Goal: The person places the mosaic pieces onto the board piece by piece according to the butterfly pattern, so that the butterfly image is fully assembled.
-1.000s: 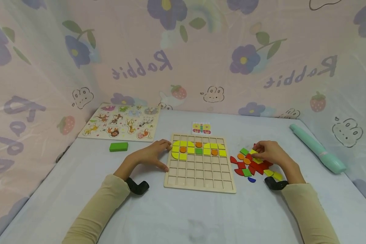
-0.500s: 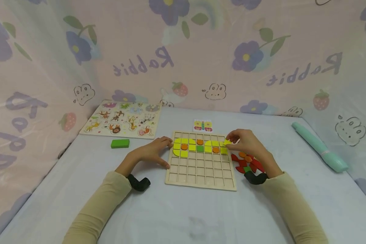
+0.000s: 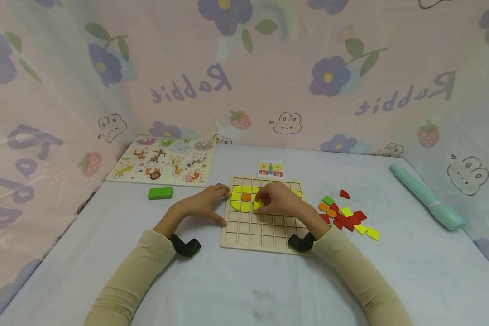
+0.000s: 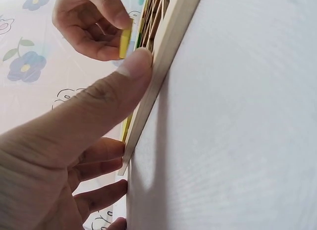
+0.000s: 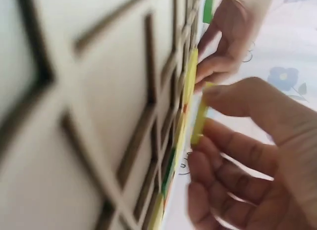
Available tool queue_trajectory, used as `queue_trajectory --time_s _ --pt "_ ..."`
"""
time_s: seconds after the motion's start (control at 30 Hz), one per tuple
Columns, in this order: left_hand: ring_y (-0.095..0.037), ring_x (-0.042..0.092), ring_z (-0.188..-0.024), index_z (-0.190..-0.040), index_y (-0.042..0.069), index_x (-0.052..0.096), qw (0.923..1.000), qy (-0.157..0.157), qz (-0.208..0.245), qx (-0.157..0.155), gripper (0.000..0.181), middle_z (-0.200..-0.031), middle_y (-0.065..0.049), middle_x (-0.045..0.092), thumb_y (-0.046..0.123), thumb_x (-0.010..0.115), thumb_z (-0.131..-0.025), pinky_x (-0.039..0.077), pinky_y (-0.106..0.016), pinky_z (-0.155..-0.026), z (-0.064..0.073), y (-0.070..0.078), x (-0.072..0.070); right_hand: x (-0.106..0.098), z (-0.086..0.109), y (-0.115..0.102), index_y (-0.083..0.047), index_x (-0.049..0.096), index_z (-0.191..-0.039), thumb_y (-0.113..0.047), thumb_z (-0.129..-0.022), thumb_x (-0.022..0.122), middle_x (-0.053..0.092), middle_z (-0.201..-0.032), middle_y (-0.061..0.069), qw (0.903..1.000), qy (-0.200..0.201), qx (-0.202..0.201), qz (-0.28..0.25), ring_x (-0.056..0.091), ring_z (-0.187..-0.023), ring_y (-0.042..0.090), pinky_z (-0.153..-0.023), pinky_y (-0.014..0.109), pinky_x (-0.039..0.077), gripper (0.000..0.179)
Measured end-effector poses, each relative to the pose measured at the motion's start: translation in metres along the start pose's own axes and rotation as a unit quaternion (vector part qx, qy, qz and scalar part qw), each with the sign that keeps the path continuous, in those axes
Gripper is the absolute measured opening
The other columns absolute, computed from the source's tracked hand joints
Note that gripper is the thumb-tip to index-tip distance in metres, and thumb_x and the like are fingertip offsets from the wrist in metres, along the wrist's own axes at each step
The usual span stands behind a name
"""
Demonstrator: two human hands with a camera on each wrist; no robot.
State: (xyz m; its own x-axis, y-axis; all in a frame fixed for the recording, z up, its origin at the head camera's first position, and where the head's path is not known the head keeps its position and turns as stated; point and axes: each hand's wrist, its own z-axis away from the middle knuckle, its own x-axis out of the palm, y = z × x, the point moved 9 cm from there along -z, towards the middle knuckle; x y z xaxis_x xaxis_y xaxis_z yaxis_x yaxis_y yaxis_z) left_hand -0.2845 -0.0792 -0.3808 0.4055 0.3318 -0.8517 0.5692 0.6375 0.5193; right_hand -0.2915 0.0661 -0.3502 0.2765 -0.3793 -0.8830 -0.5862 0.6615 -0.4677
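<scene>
Over the upper part of the wooden grid board (image 3: pixel 244 233), my right hand (image 3: pixel 283 199) pinches a yellow tile (image 5: pixel 200 118) between thumb and fingers. The tile is tilted close above the grid, beside the yellow pieces (image 3: pixel 236 197) set in its upper left. An orange disc (image 3: pixel 246 197) lies among those pieces; my right hand hides most of the other set pieces in the head view. At the board's left edge rests my left hand (image 3: pixel 201 204), its straight thumb (image 4: pixel 106 91) on the frame and its fingertips at the same side.
Several loose red, yellow, green and orange pieces (image 3: pixel 352 219) lie right of the board. Behind it is a small pattern card (image 3: pixel 270 169). An animal puzzle board (image 3: pixel 163 160) and a green block (image 3: pixel 160 193) are at left; a mint-green tube-like object (image 3: pixel 428 197) lies far right.
My right hand went from the loose pieces to the board's right edge with a yellow tile, then moved left across the grid holding it. My left hand stayed at the board's left edge.
</scene>
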Motion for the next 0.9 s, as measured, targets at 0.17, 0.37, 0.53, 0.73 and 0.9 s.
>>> queue_trajectory --time_s 0.17,0.37,0.53,0.73,0.9 --pt "-0.03 0.03 -0.133 -0.126 0.006 0.047 1.0 -0.004 0.0 -0.006 0.076 -0.142 -0.012 0.036 0.042 0.081 -0.069 0.026 -0.046 -0.11 0.001 -0.001 0.002 0.007 -0.001 -0.003 -0.007 0.069 -0.09 -0.019 -0.074 0.079 0.066 -0.081 0.0 0.9998 -0.003 -0.018 0.004 0.058 -0.072 0.011 -0.065 0.02 0.049 0.022" --pt "-0.031 0.031 -0.132 -0.126 0.005 0.048 1.0 0.002 -0.003 -0.001 0.075 -0.141 -0.012 0.036 0.042 0.08 -0.069 0.027 -0.046 -0.11 0.001 0.0 0.001 0.008 -0.003 0.001 -0.008 0.07 -0.091 -0.02 -0.073 0.079 0.064 -0.083 -0.001 0.9997 0.005 -0.023 0.008 0.056 -0.071 0.008 -0.066 0.02 0.049 0.024" --pt "-0.033 0.03 -0.132 -0.127 0.004 0.048 1.0 0.002 0.005 -0.002 0.077 -0.142 -0.014 0.035 0.041 0.081 -0.069 0.026 -0.047 -0.11 0.005 -0.003 0.003 0.014 -0.003 0.001 -0.008 0.07 -0.092 -0.022 -0.074 0.079 0.063 -0.084 -0.001 0.9997 -0.001 -0.023 0.012 0.055 -0.072 0.007 -0.066 0.02 0.049 0.024" --pt "-0.032 0.031 -0.132 -0.127 0.004 0.047 0.9999 0.006 0.003 0.01 0.076 -0.141 -0.014 0.036 0.042 0.08 -0.069 0.027 -0.047 -0.109 0.003 -0.001 0.002 0.011 -0.002 -0.001 -0.007 0.07 -0.092 -0.022 -0.074 0.079 0.064 -0.084 0.0 0.9993 0.009 -0.031 0.021 0.057 -0.072 0.007 -0.066 0.02 0.049 0.025" --pt "-0.031 0.031 -0.132 -0.126 0.005 0.047 0.9999 0.007 0.001 0.012 0.076 -0.141 -0.013 0.036 0.042 0.08 -0.069 0.027 -0.046 -0.109 0.001 0.0 0.0 0.008 -0.003 -0.001 -0.007 0.07 -0.092 -0.021 -0.074 0.079 0.066 -0.084 0.0 0.9989 0.013 -0.04 0.019 0.058 -0.072 0.007 -0.065 0.02 0.05 0.024"
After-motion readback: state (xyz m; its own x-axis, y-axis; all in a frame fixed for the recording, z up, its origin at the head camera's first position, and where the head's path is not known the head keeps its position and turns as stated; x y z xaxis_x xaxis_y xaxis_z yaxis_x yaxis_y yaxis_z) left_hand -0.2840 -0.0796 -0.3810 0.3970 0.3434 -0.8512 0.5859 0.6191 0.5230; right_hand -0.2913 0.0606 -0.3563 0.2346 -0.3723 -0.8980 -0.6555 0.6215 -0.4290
